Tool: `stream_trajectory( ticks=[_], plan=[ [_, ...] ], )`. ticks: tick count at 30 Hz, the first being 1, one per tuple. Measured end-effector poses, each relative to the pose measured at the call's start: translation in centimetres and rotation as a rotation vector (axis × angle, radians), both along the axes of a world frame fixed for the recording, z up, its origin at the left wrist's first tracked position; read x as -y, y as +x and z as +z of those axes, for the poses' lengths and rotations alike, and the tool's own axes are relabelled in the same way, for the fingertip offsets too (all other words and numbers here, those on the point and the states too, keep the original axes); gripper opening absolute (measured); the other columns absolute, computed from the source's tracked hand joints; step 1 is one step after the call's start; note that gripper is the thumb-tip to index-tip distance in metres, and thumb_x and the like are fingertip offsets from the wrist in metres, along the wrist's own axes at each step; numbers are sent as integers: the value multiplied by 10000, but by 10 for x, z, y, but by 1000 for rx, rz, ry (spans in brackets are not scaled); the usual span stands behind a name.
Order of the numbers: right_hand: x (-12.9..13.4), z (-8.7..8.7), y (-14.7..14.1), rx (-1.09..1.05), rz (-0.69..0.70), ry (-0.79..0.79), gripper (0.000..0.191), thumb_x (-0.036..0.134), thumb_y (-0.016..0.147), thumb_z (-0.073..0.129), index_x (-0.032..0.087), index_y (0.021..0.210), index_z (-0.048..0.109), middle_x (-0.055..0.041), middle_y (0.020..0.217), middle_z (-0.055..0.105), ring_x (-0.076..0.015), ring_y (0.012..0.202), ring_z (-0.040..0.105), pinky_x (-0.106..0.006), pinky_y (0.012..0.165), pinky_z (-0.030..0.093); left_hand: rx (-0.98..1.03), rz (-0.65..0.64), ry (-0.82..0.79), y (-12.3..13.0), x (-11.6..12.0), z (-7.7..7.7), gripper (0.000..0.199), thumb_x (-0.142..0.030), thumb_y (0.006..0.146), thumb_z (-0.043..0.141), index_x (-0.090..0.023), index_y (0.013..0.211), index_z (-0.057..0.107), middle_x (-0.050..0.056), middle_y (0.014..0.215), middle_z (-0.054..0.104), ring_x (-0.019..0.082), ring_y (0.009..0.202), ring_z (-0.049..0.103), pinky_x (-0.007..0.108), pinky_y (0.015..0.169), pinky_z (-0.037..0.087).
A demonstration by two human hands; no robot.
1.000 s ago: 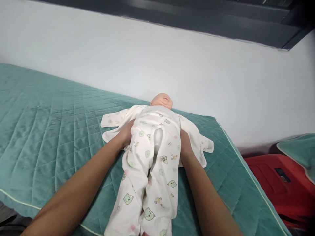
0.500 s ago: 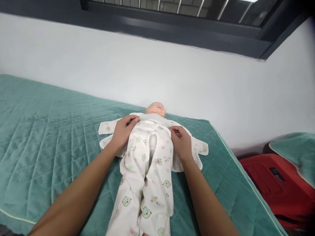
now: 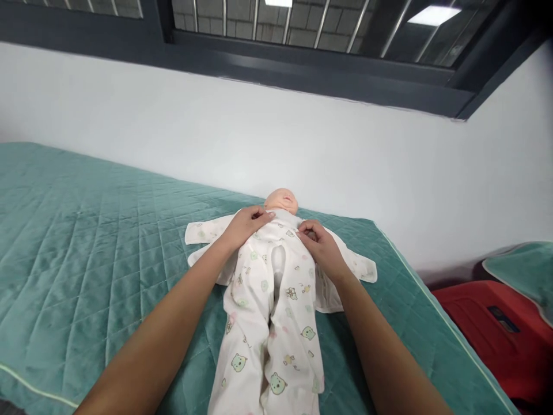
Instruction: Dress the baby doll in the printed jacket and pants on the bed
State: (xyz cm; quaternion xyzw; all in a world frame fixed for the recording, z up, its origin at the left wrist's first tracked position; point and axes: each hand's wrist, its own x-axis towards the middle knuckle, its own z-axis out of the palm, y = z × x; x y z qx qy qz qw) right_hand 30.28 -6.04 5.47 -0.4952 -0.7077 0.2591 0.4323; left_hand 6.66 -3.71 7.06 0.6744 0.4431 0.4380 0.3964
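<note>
A baby doll lies on its back on a green quilted bed cover, its head towards the wall. White baby trousers with green bear prints and an open crotch cover its legs and reach up over its belly. A white baby jacket is spread open beneath it, sleeves out to both sides. My left hand is closed at the upper left of the trousers, thumb lying over the waistband. At the right side of the waistband, my right hand pinches the fabric between thumb and fingers.
The quilted cover spreads over the bed, with its piped edge on the right. Behind it rises a white wall below a dark window frame with bars. A red case-like object stands beyond the right edge, partly under green cloth.
My left hand has moved from the trousers' left side inward and up along the waistband. My right hand stays at the right side. The view has shifted slightly, showing more window.
</note>
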Motion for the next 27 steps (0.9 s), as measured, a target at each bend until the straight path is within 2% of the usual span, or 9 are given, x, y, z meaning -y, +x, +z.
stream_trajectory(
  ticks=[6,10,14,17,21,24,27],
  plan=[
    [-12,20,2,252,259,-16,340,485,900,576,217,702,507,-38,968,501,-207,959,498,-373,915,396,-296,-317,-86,-15,-14,17,356,-508,708,725,-210,802,555,-19,787,543,143,710,473,257,625,338],
    [-17,25,8,269,344,-96,380,518,909,552,217,682,499,-39,995,478,-208,978,494,-377,929,407,-481,-314,-15,-14,-23,22,402,-538,686,722,-211,733,494,-8,793,510,147,692,445,271,601,305],
    [-21,24,17,257,413,-154,347,506,915,555,222,717,524,-41,1032,487,-212,990,498,-383,932,417,-513,-351,59,-10,-31,24,432,-559,668,727,-199,662,490,14,851,518,161,735,465,287,637,335],
    [-22,17,20,254,395,-123,330,490,919,561,223,727,536,-48,1071,503,-218,1019,507,-399,975,406,-504,-391,30,-14,-38,25,397,-574,669,729,-210,733,584,22,858,564,199,812,529,296,681,372],
    [-21,4,15,190,262,-44,288,472,906,600,225,760,580,-69,1228,509,-250,1245,464,-421,1102,322,-432,-466,-3,-26,-44,20,372,-588,759,650,-220,818,651,18,959,618,202,898,559,287,727,401],
    [-20,-1,9,110,196,-49,280,454,918,586,225,755,590,-60,1394,490,-255,1371,405,-417,1136,293,-340,-445,10,-30,-45,12,341,-552,816,613,-218,858,670,13,1021,639,191,927,566,279,755,414],
    [-24,-2,4,75,149,-72,289,435,912,582,223,716,580,-41,1436,529,-265,1341,474,-423,1120,317,-266,-377,31,-27,-47,4,314,-511,851,594,-209,884,671,8,973,660,182,907,576,277,769,417]
  ],
)
